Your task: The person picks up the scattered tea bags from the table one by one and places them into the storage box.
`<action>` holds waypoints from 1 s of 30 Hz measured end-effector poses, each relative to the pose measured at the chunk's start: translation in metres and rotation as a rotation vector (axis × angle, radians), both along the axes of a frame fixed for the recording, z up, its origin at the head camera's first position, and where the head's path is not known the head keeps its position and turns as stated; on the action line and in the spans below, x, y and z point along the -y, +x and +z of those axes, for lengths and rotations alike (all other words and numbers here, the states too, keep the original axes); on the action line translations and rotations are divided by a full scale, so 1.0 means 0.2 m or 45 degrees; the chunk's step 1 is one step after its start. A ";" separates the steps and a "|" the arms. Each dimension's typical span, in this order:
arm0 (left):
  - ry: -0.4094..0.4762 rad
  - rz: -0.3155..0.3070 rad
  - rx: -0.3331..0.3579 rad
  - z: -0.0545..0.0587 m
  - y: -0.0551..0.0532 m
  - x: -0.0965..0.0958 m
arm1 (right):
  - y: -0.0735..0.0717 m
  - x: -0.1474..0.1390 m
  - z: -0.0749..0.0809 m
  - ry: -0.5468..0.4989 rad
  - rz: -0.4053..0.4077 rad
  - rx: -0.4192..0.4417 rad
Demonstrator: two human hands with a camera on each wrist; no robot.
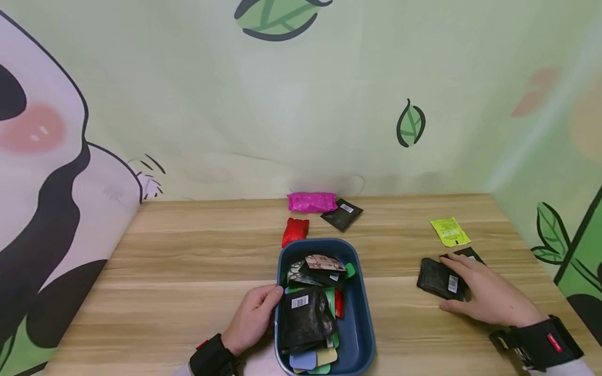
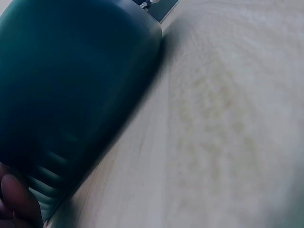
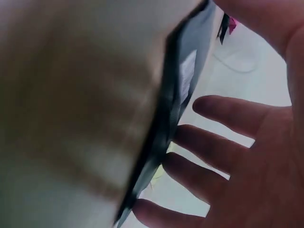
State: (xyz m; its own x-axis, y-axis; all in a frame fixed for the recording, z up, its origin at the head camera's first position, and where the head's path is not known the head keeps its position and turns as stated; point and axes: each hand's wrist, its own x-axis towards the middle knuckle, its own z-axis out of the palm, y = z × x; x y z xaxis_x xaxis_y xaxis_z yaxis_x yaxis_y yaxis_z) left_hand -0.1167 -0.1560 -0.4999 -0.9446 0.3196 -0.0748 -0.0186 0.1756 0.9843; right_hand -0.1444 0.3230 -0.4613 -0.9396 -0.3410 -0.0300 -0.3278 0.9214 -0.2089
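Note:
A blue plastic bin [image 1: 363,313] stands at the front middle of the table, filled with packets and flat coloured pieces. My left hand [image 1: 252,318] holds its left side, thumb at the rim; in the left wrist view the fingers [image 2: 20,199] lie against the ribbed outer wall. Over on the right, my right hand [image 1: 486,292] reaches over a black packet [image 1: 437,278] with a white barcode label. Its fingers are spread and slightly bent in the right wrist view, with the fingertips close to the packet [image 3: 192,61]. Another black packet [image 1: 470,254] lies partly hidden behind that hand.
A yellow packet [image 1: 450,232] lies beyond my right hand. Behind the bin are a pink packet [image 1: 311,202], a black packet [image 1: 342,215] and a red packet [image 1: 295,231]. A printed wall covering [image 1: 211,104] rises at the table's back edge.

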 end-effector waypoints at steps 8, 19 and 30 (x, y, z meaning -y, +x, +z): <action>-0.009 0.012 0.000 0.02 0.01 0.00 | 0.01 0.01 0.01 -0.024 -0.026 -0.029; -0.017 0.023 -0.014 0.02 0.00 -0.01 | 0.01 0.06 0.00 -0.017 0.035 -0.139; -0.011 0.000 -0.012 0.00 -0.01 0.01 | 0.01 0.12 0.02 -0.027 0.093 -0.266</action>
State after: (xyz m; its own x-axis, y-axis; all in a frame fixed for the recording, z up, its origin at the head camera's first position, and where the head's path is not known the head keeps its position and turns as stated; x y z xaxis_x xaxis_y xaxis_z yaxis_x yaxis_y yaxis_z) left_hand -0.1182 -0.1571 -0.5004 -0.9453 0.3188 -0.0683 -0.0090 0.1837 0.9829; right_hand -0.1416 0.2991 -0.4583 -0.8975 -0.4068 0.1703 -0.4314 0.8898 -0.1485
